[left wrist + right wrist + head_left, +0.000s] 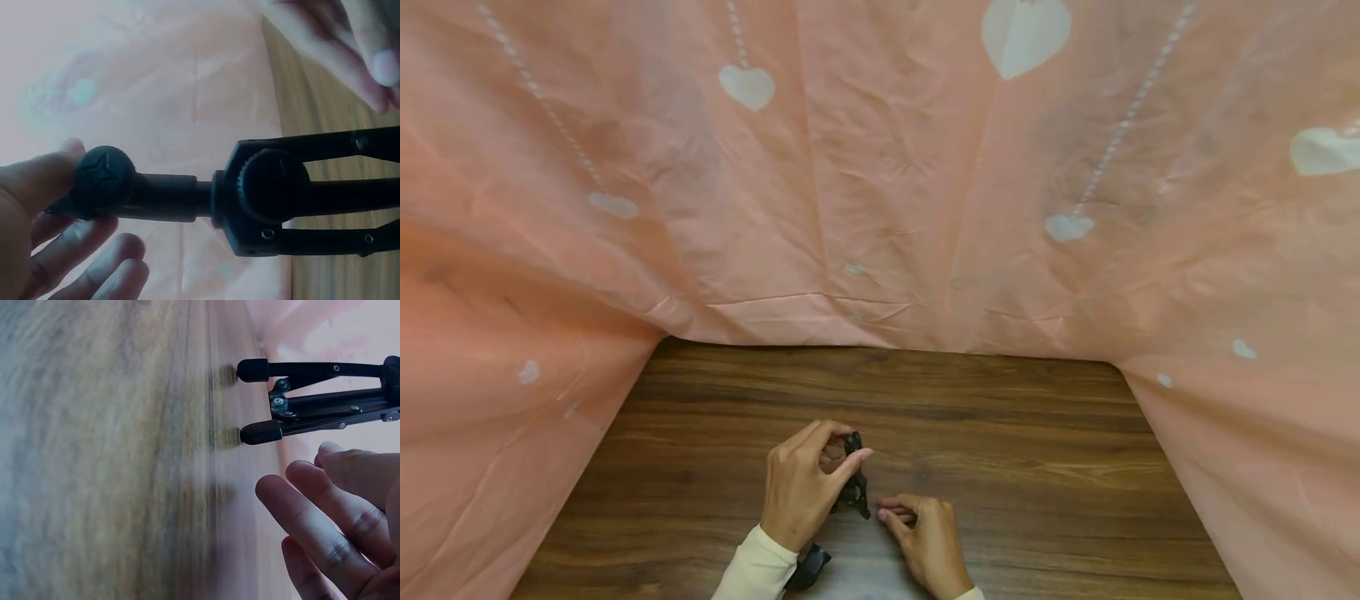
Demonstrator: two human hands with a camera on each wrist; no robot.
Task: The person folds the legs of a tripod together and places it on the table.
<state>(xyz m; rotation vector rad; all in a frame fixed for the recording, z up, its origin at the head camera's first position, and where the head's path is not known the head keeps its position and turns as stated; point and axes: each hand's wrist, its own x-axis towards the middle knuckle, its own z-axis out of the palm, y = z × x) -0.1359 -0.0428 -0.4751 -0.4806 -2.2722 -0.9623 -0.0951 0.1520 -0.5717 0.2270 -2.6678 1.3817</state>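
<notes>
A small black tripod [852, 492] stands close over the wooden table, its folding legs and rubber feet [261, 432] pointing down. My left hand [801, 483] pinches it at the top, thumb and fingers around the end beside a round knob [105, 172] marked with a star. A second round knob [275, 185] sits at the collar where the legs meet. Just to the right of the legs, my right hand [925, 533] is apart from the tripod, its fingers [312, 519] loosely bent and nothing between them.
The brown wood-grain table [1037, 467] lies under both hands. A pink cloth [880, 208] with white hearts hangs at the back and along both sides. A black object [808, 568] shows at the left wrist, beside the cream sleeve [756, 567].
</notes>
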